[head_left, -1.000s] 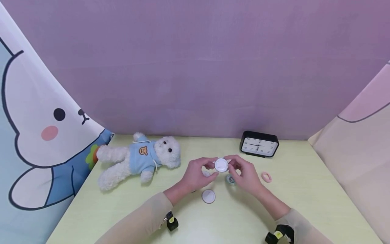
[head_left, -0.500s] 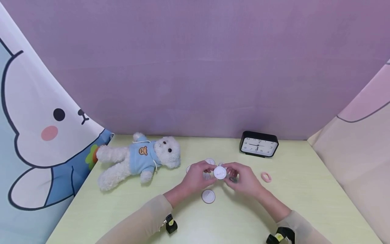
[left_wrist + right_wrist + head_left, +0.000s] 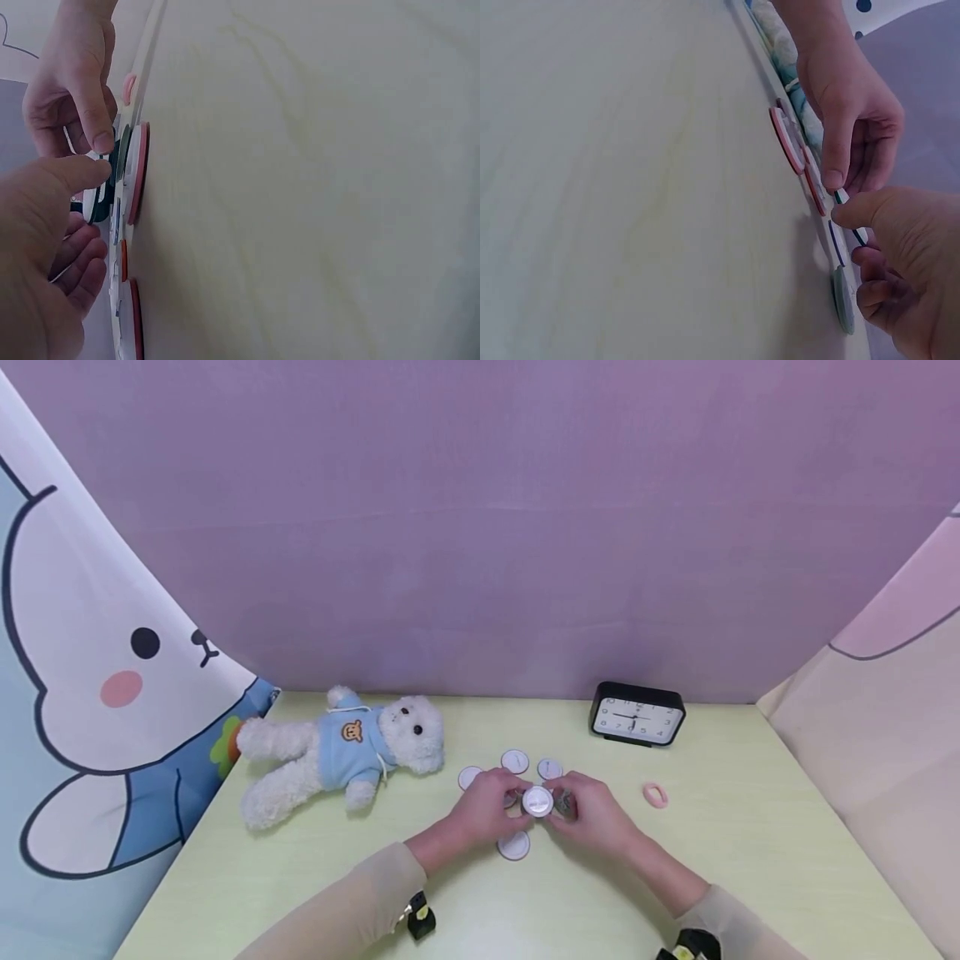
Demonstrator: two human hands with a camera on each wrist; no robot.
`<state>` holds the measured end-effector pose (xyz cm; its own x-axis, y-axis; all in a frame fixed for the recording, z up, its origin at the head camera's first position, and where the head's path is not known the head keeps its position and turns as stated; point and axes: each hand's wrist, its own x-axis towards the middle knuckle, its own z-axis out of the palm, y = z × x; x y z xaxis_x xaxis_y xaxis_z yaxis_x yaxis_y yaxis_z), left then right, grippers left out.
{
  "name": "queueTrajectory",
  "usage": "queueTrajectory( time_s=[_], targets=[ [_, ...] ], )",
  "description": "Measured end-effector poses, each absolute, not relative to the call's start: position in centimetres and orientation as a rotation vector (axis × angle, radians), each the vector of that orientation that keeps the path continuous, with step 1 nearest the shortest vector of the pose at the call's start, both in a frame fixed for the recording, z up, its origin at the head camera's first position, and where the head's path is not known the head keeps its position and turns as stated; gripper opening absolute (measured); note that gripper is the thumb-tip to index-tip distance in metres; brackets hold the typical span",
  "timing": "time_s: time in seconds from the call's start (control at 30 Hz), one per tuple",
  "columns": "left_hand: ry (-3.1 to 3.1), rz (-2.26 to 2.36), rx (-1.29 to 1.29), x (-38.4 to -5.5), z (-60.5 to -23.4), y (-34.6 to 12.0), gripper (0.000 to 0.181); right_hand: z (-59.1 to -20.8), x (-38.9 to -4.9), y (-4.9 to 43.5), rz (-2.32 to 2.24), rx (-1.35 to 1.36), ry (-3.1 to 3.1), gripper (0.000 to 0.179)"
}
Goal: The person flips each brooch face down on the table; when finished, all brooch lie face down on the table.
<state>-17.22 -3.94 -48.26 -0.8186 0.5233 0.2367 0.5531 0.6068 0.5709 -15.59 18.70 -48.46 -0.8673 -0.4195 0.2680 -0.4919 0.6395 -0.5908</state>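
A round white disc (image 3: 537, 801) with a dark edge is pinched between my two hands, just above the table. My left hand (image 3: 482, 810) grips its left side between thumb and fingers, and my right hand (image 3: 595, 812) grips its right side the same way. Seen edge-on in the left wrist view, the held disc (image 3: 91, 201) looks thin and flat. More white discs lie around the hands: a far one (image 3: 515, 761), one to its right (image 3: 550, 768), one on the left (image 3: 469, 777) and a near one (image 3: 513, 846). Another is mostly hidden by my left fingers.
A greenish round piece (image 3: 844, 300) lies by my right hand. Farther right is a pink ring (image 3: 656, 795), with a black alarm clock (image 3: 638, 714) behind it. On the left lies a white plush bear (image 3: 348, 747) in a blue hoodie. A purple backdrop (image 3: 480, 527) borders the table (image 3: 772, 860).
Both hands have brought the disc down and slightly left, nearer my body. Discs behind them have come into view. The bear, clock and ring have stayed put.
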Motion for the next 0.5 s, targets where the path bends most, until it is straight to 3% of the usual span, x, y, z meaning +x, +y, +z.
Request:
queueTrajectory(
  time_s=[0.5],
  targets=[
    [-2.863, -0.823, -0.894, -17.16, -48.4, -3.44, 0.034, -49.09, -15.49, 18.32, 0.928, 0.842, -2.736, 0.033]
  ],
)
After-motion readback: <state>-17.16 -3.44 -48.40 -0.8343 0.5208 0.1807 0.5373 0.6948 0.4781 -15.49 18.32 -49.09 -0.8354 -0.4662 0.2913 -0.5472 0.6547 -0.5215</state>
